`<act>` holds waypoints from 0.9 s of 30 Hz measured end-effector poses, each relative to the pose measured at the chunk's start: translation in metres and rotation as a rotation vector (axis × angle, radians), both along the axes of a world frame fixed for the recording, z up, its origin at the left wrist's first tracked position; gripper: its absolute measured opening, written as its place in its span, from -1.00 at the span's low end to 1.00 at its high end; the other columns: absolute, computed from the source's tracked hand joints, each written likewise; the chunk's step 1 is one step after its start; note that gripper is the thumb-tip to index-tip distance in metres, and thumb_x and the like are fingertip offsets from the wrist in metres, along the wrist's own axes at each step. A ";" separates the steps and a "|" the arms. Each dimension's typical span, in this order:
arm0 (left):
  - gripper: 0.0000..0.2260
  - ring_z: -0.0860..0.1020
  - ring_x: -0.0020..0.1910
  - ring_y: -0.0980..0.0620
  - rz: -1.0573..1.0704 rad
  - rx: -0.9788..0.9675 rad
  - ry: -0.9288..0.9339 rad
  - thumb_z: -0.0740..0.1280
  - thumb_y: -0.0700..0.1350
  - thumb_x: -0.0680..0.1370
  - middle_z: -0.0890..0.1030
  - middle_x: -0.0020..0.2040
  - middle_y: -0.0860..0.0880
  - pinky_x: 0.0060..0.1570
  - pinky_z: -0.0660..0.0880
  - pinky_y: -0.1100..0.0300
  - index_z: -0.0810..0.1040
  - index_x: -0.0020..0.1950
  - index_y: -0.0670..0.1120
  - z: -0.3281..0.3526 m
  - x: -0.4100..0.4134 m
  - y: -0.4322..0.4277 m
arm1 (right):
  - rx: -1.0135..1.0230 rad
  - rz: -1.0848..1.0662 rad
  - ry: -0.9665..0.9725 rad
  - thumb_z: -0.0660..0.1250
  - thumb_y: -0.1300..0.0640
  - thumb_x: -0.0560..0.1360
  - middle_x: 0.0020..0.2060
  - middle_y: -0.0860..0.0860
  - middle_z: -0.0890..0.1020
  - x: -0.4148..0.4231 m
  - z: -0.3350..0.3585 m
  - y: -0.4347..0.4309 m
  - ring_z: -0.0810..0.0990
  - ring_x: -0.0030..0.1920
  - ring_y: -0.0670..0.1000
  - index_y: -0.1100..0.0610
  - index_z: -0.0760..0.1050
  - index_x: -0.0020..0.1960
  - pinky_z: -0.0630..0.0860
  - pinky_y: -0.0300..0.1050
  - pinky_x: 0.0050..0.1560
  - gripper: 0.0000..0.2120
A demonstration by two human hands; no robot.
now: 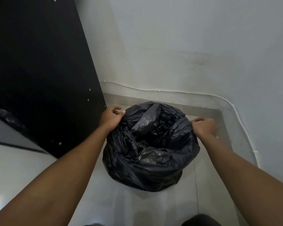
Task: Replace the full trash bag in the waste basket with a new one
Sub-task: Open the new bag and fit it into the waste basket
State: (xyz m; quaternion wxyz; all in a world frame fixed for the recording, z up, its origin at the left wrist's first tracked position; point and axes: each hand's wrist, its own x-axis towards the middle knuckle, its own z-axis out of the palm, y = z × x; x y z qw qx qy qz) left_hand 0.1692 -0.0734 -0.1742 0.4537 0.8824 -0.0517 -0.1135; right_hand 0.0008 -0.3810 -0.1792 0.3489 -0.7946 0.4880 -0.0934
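Observation:
A black trash bag (147, 154) is draped over a round waste basket standing on the floor in the room's corner; the plastic hides the basket entirely. The bag's mouth is open, its inside crumpled and dark. My left hand (112, 117) pinches the bag's edge at the far left of the rim. My right hand (203, 126) grips the bag's edge at the right of the rim. Both forearms reach down from the bottom of the frame.
A tall black cabinet panel (39, 75) stands close on the left. White walls (186, 46) meet just behind the basket, with a thin white cable (170, 91) along the skirting. Another piece of black plastic (5, 116) lies at the far left. Light floor tiles (129, 206) surround the basket.

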 end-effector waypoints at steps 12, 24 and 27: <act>-0.75 0.56 0.07 -0.20 -0.171 0.270 -0.206 0.25 0.01 0.62 0.61 0.10 -0.19 -0.01 0.48 0.08 0.51 0.16 -0.14 -0.007 -0.001 -0.020 | -0.641 1.210 1.058 0.19 -0.29 0.53 0.51 0.02 0.31 0.016 0.021 0.074 0.11 0.54 0.13 -0.05 0.24 0.54 -0.04 0.08 0.51 -0.35; -0.73 0.54 -0.03 -0.18 -0.157 0.285 -0.111 0.22 0.10 0.61 0.58 -0.02 -0.16 -0.11 0.45 0.09 0.45 0.06 -0.10 -0.009 -0.003 -0.016 | -0.734 1.039 0.228 0.38 0.06 0.45 0.14 0.12 0.52 0.050 0.035 0.157 0.48 0.18 0.17 0.12 0.54 0.14 0.46 0.02 0.09 -0.71; -0.76 0.55 -0.06 -0.20 -0.159 0.281 -0.142 0.23 0.09 0.61 0.57 -0.07 -0.13 -0.10 0.50 0.04 0.43 0.02 -0.09 -0.010 -0.003 -0.015 | -0.324 1.208 0.199 0.36 0.05 0.45 0.12 0.07 0.56 0.055 0.019 0.153 0.55 0.16 0.17 0.08 0.52 0.06 0.50 -0.07 0.06 -0.79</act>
